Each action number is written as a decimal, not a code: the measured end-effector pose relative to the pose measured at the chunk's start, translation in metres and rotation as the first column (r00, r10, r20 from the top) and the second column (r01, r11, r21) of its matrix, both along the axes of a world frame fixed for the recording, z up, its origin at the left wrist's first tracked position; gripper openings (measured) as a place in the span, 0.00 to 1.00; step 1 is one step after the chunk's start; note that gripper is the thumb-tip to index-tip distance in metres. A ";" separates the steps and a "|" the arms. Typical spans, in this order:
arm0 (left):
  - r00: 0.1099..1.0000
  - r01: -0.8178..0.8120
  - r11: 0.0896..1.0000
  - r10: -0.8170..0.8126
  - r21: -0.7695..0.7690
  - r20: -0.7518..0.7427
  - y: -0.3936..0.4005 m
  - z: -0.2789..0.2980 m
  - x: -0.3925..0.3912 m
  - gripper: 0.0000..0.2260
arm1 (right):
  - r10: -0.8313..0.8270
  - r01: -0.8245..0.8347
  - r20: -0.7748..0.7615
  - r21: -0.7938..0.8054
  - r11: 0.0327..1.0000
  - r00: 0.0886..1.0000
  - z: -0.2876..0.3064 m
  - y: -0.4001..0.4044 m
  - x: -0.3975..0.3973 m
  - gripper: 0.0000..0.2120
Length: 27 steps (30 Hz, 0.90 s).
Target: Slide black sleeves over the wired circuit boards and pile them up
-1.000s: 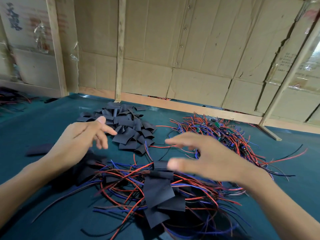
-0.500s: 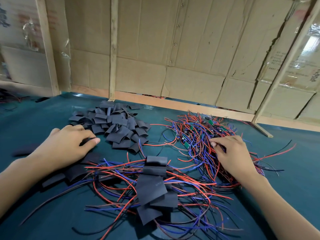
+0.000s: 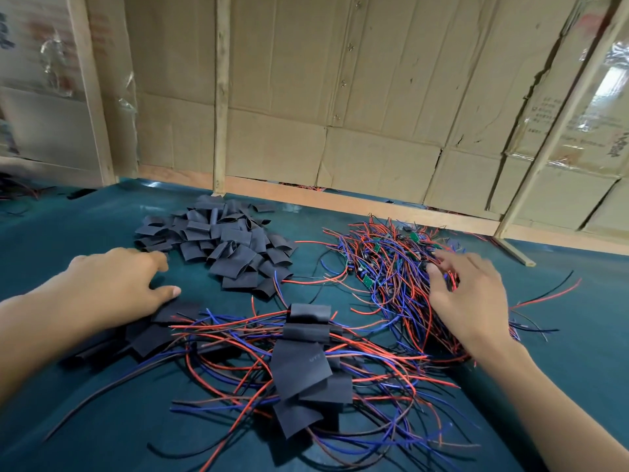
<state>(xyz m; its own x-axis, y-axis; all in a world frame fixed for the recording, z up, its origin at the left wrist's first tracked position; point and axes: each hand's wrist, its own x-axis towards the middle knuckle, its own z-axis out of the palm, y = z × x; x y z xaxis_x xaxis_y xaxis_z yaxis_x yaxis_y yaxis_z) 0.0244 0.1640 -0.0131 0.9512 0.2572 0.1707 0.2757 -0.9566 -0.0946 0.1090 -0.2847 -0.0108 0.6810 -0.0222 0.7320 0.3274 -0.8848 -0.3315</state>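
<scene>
A single head-worn wide-angle view looks forward and down, close over the counter (image 3: 561, 335), cardboard wall (image 3: 340, 97) at 12 o'clock.

- We see a dark teal counter (image 3: 85, 420), plain, no pattern.
- The loose sleeves (image 3: 218, 243) heaped at the back are matt black.
- The bare boards (image 3: 367, 282) in the right tangle are green.
- Their wires (image 3: 391, 267) run red, blue and black.
- The sleeved pile (image 3: 303, 366) in front is black, with red, blue and black leads fanning out.
- The cardboard wall (image 3: 340, 97) is tan-brown, its wooden frame (image 3: 221, 97) pale.
</scene>
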 end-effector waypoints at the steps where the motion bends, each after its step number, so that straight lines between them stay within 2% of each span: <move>1: 0.999 -0.001 0.999 0.000 -0.035 -0.036 0.000 -0.001 -0.001 0.23 | -0.018 0.020 0.063 -0.031 0.999 0.998 0.005 0.005 -0.001 0.13; 3: 0.996 0.012 0.994 -0.022 -0.112 -0.082 0.001 0.004 -0.002 0.23 | 0.062 -0.061 0.141 -0.012 0.998 0.988 0.019 0.023 -0.001 0.13; 5: 0.997 0.056 0.988 -0.064 -0.143 -0.052 -0.004 0.011 -0.005 0.23 | 0.205 -0.203 0.055 -0.036 0.978 0.977 0.027 0.047 0.009 0.06; 6: 0.997 0.080 0.989 -0.080 -0.128 0.001 -0.008 0.013 -0.007 0.22 | 0.223 -0.229 -0.071 -0.097 0.969 0.972 0.030 0.061 0.018 0.06; 8: 0.983 0.135 0.983 -0.116 -0.127 0.143 -0.018 0.015 -0.009 0.19 | 0.122 -0.221 -0.413 -0.203 0.954 0.903 0.034 0.086 0.037 0.14; 9: 0.966 0.185 0.970 -0.150 -0.157 0.211 -0.022 0.015 -0.011 0.16 | 0.037 -0.196 -0.535 -0.244 0.950 0.844 0.033 0.096 0.043 0.18; 10: 0.941 0.252 0.949 -0.195 -0.188 0.277 -0.026 0.015 -0.013 0.13 | -0.045 -0.161 -0.589 -0.293 0.942 0.807 0.030 0.104 0.049 0.19; 12: 0.868 0.417 0.887 -0.324 -0.199 0.376 -0.038 0.017 -0.014 0.10 | -0.158 -0.084 -0.591 -0.362 0.929 0.791 0.026 0.112 0.056 0.16; 16: 0.695 0.630 0.774 -0.519 -0.072 0.497 -0.062 0.017 -0.020 0.11 | -0.189 -0.082 -0.530 -0.446 0.891 0.827 0.023 0.123 0.054 0.09; 17: 0.696 0.646 0.754 -0.520 -0.117 0.496 -0.065 0.016 -0.022 0.13 | -0.196 -0.093 -0.511 -0.486 0.869 0.837 0.023 0.125 0.053 0.08; 19: 0.764 0.621 0.728 -0.480 -0.290 0.431 -0.065 0.014 -0.025 0.18 | -0.222 -0.104 -0.483 -0.560 0.822 0.847 0.020 0.127 0.052 0.06; 20: 0.783 0.607 0.727 -0.480 -0.321 0.395 -0.064 0.013 -0.025 0.20 | -0.231 -0.110 -0.488 -0.575 0.811 0.842 0.020 0.128 0.051 0.06; 24: 0.780 0.609 0.750 -0.508 -0.257 0.365 -0.062 0.016 -0.025 0.26 | -0.219 -0.113 -0.525 -0.528 0.842 0.823 0.029 0.127 0.054 0.12; 27: 0.752 0.622 0.756 -0.504 -0.204 0.425 -0.060 0.021 -0.029 0.28 | -0.154 -0.065 -0.553 -0.356 0.932 0.819 0.039 0.119 0.053 0.14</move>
<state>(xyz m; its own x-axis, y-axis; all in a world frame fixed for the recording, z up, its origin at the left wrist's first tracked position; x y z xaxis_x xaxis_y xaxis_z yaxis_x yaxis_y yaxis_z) -0.0041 0.1041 0.0078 0.8380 -0.2138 0.5021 -0.3673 -0.9014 0.2291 0.1624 -0.1657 0.0285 0.9765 0.1138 0.1832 0.1364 -0.9839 -0.1157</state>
